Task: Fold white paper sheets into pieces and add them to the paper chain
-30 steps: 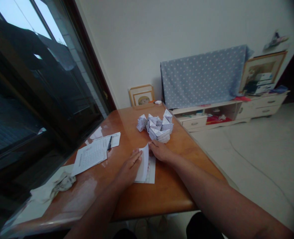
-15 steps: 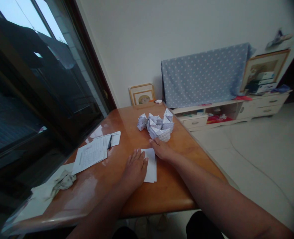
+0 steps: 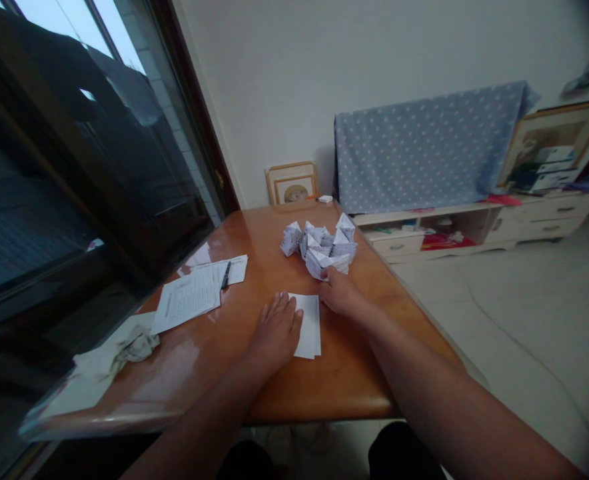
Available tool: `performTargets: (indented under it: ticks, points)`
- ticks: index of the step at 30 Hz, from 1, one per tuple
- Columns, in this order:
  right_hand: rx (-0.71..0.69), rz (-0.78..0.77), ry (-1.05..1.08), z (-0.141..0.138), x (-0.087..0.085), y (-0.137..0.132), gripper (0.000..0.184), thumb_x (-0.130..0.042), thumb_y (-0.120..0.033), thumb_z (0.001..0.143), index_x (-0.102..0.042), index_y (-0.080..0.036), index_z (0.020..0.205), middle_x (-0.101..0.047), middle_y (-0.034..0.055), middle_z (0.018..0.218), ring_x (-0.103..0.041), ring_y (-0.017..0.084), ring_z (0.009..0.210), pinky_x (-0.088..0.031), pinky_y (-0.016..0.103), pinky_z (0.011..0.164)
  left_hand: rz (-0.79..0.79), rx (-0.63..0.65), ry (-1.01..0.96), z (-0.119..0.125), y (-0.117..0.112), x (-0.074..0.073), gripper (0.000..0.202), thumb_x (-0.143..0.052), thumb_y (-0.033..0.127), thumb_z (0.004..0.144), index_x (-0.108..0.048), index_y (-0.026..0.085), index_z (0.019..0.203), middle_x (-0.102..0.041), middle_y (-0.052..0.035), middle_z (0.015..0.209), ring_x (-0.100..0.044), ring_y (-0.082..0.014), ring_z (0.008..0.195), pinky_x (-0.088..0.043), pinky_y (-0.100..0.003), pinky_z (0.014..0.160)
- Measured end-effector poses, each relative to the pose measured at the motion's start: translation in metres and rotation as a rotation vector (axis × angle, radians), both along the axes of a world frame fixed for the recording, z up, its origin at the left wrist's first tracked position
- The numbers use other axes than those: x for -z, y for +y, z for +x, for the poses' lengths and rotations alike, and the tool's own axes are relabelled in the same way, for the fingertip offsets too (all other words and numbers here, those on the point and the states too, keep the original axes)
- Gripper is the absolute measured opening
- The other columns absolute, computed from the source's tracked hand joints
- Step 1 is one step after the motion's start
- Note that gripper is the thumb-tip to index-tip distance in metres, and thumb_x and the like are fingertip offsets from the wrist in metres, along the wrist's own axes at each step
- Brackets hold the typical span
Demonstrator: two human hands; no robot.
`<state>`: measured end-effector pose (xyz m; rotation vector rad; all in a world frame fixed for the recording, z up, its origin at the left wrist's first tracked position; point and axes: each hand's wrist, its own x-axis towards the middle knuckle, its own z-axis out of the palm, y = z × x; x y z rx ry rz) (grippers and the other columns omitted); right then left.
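Note:
A folded white sheet of paper (image 3: 310,325) lies flat on the wooden table (image 3: 334,380). My left hand (image 3: 276,331) rests flat on the sheet's left half, fingers stretched out. My right hand (image 3: 341,293) presses down at the sheet's upper right edge, its fingers bent low against the table. Just beyond my right hand sits a pile of folded paper shapes (image 3: 322,247).
Printed sheets (image 3: 189,295) with a black pen (image 3: 225,275) lie at the left, and crumpled paper (image 3: 124,350) nearer the table's left corner. A dark glass door runs along the left. A framed picture (image 3: 293,186) leans at the table's far end; a low cabinet (image 3: 474,230) stands at the right.
The raised flap of the sheet has been folded down flat. My left hand moved onto it, and my right hand shifted to its right edge. The camera view drifted slightly.

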<state>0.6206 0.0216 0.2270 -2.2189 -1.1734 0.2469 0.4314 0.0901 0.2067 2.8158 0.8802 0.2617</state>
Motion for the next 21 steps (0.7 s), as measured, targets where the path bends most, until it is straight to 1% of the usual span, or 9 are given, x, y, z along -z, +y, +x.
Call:
performTargets:
  ticks: [3,6,9,13,21]
  points:
    - [-0.007,-0.019,-0.011,0.0005,-0.0002,0.0000,0.028,-0.045,-0.020,0.090,-0.055,-0.015,0.116,-0.071,0.0126,0.100,-0.065,0.021,0.083,-0.040,0.026,0.064,0.008,-0.004,0.013,0.0021,-0.0016,-0.0002,0.060,-0.018,0.047,0.102,-0.040,0.014,0.147,-0.028,-0.0128,0.159,-0.016,-0.0263,0.150,-0.017,-0.048,0.120]
    - [-0.016,-0.034,-0.027,0.0008,0.0000,0.0000,0.028,-0.047,-0.021,0.090,-0.055,-0.015,0.116,-0.071,0.0139,0.103,-0.065,0.023,0.090,-0.040,0.027,0.067,0.015,-0.006,0.021,0.0040,-0.0017,0.0002,0.060,-0.019,0.048,0.102,-0.040,0.014,0.146,-0.027,-0.0137,0.159,-0.017,-0.0272,0.150,-0.018,-0.048,0.120]
    - [-0.036,-0.042,-0.041,0.0006,0.0016,0.0006,0.024,-0.048,-0.023,0.090,-0.058,-0.015,0.112,-0.070,0.0139,0.105,-0.064,0.024,0.096,-0.041,0.027,0.070,0.019,0.003,0.010,0.0047,-0.0001,0.0015,0.060,-0.019,0.049,0.102,-0.040,0.015,0.146,-0.028,-0.0134,0.159,-0.017,-0.0271,0.150,-0.019,-0.048,0.119]
    - [-0.056,-0.054,-0.047,0.0007,0.0042,0.0016,0.021,-0.049,-0.023,0.091,-0.059,-0.016,0.108,-0.070,0.0132,0.106,-0.063,0.024,0.097,-0.041,0.028,0.072,0.023,0.000,0.001,0.0049,0.0006,0.0019,0.062,-0.018,0.050,0.102,-0.040,0.015,0.147,-0.028,-0.0132,0.159,-0.018,-0.0276,0.150,-0.019,-0.050,0.119]
    - [-0.086,-0.071,-0.043,0.0015,0.0059,0.0026,0.028,-0.048,-0.023,0.092,-0.058,-0.015,0.117,-0.069,0.0148,0.112,-0.063,0.025,0.104,-0.043,0.029,0.079,0.017,-0.002,0.005,0.0084,-0.0015,-0.0001,0.062,-0.018,0.050,0.101,-0.040,0.015,0.147,-0.028,-0.0132,0.159,-0.017,-0.0276,0.150,-0.018,-0.050,0.119]
